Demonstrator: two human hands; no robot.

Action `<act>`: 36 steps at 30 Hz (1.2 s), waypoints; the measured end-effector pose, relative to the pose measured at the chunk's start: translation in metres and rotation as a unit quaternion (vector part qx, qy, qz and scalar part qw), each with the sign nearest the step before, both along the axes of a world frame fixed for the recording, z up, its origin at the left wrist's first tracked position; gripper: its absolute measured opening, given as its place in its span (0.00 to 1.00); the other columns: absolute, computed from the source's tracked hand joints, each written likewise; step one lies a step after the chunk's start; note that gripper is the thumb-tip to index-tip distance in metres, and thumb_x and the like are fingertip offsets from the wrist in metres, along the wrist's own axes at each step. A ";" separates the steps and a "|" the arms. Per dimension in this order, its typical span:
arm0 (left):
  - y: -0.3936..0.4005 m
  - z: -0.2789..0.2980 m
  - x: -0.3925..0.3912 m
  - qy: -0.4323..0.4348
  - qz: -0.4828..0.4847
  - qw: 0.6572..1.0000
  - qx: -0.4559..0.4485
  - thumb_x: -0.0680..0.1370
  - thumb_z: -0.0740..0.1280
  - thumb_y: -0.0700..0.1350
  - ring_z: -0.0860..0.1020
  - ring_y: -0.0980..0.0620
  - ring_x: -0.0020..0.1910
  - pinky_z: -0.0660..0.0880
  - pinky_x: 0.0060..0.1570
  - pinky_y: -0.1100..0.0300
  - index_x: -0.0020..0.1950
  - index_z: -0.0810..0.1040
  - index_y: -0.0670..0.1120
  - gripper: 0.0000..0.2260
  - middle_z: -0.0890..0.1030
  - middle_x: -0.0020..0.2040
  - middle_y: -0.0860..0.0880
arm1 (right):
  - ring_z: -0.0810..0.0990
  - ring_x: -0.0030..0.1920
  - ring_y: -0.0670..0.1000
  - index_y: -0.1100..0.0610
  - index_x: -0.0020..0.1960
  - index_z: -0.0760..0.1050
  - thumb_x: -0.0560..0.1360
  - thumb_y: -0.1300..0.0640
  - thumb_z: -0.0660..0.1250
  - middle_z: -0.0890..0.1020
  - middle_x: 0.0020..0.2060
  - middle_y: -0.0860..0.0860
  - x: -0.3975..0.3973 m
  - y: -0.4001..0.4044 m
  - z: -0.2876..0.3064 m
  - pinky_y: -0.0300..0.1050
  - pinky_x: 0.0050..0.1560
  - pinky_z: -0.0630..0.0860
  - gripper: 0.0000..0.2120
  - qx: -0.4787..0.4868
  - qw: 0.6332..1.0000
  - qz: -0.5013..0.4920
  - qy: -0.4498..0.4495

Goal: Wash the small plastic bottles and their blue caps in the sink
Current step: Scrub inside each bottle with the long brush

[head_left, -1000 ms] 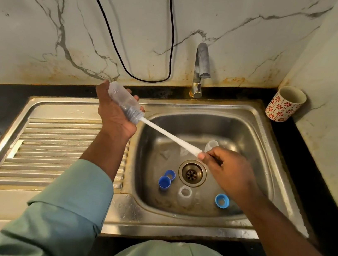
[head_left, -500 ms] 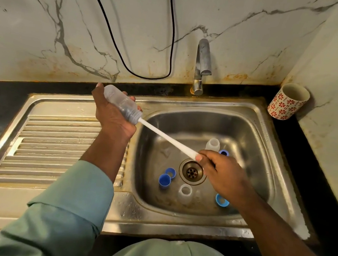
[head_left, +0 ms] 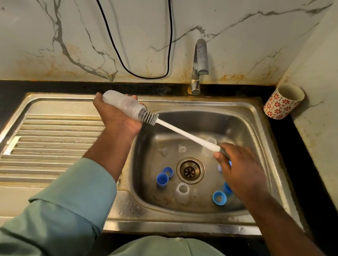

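My left hand [head_left: 119, 118] grips a small clear plastic bottle [head_left: 121, 104] lying sideways over the sink's left rim. A white bottle brush [head_left: 184, 133] sticks into its mouth, with grey bristles partly outside the neck. My right hand [head_left: 242, 173] holds the brush handle's end over the basin. In the steel sink [head_left: 250, 126] lie more clear bottles, one [head_left: 183, 191] near the front and one [head_left: 210, 146] behind the brush handle. Several blue caps lie around the drain, two [head_left: 163, 177] at the left and one [head_left: 219, 198] at the right.
A steel tap [head_left: 199, 67] stands behind the basin, no water running. The ribbed drainboard [head_left: 52, 146] lies to the left. A cup with red flowers [head_left: 282, 102] stands in the right corner. A black cable [head_left: 168, 30] hangs down the marble wall.
My right hand has drawn the brush back to the right, so the bristles now show outside the bottle's neck. The left hand with the bottle has stayed put.
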State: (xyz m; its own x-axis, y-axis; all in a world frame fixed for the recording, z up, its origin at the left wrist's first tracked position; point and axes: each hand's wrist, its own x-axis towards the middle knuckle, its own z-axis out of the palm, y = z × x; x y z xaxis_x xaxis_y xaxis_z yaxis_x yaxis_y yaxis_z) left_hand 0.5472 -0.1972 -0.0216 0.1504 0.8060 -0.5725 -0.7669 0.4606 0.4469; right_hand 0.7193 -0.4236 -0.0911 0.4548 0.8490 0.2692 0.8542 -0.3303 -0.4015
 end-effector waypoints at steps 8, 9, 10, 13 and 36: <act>-0.002 -0.001 -0.003 -0.005 -0.033 0.999 0.012 0.78 0.59 0.63 0.76 0.48 0.33 0.74 0.36 0.61 0.54 0.71 0.45 0.21 0.73 0.35 0.46 | 0.79 0.36 0.47 0.40 0.53 0.73 0.78 0.45 0.63 0.79 0.37 0.47 0.000 -0.012 -0.003 0.48 0.37 0.78 0.05 -0.065 0.958 0.054 0.274; -0.003 0.000 -0.003 -0.002 -0.030 1.000 0.011 0.78 0.60 0.63 0.76 0.48 0.34 0.74 0.36 0.61 0.54 0.71 0.45 0.21 0.73 0.36 0.46 | 0.79 0.38 0.47 0.39 0.54 0.71 0.74 0.46 0.70 0.78 0.40 0.46 -0.001 -0.011 -0.002 0.46 0.39 0.77 0.11 -0.063 0.953 0.047 0.292; -0.003 0.000 -0.004 -0.002 -0.025 1.000 0.008 0.77 0.60 0.63 0.76 0.48 0.35 0.75 0.37 0.61 0.55 0.71 0.45 0.21 0.73 0.37 0.46 | 0.78 0.39 0.47 0.38 0.54 0.69 0.70 0.48 0.75 0.76 0.41 0.46 -0.002 -0.011 0.000 0.43 0.40 0.76 0.19 -0.059 0.953 0.041 0.295; -0.003 0.003 -0.003 -0.003 -0.025 1.000 0.006 0.77 0.61 0.63 0.76 0.48 0.36 0.76 0.36 0.60 0.56 0.71 0.45 0.22 0.73 0.38 0.46 | 0.77 0.39 0.47 0.42 0.50 0.71 0.67 0.50 0.78 0.77 0.39 0.46 -0.007 -0.010 0.003 0.41 0.39 0.74 0.19 -0.033 0.973 -0.003 0.230; 0.005 -0.003 -0.003 0.069 0.017 0.995 0.076 0.75 0.66 0.62 0.78 0.47 0.41 0.78 0.43 0.55 0.56 0.75 0.45 0.21 0.76 0.38 0.47 | 0.76 0.34 0.45 0.51 0.52 0.74 0.74 0.29 0.50 0.78 0.35 0.46 -0.003 -0.004 0.035 0.43 0.38 0.75 0.28 -0.189 0.979 0.034 0.065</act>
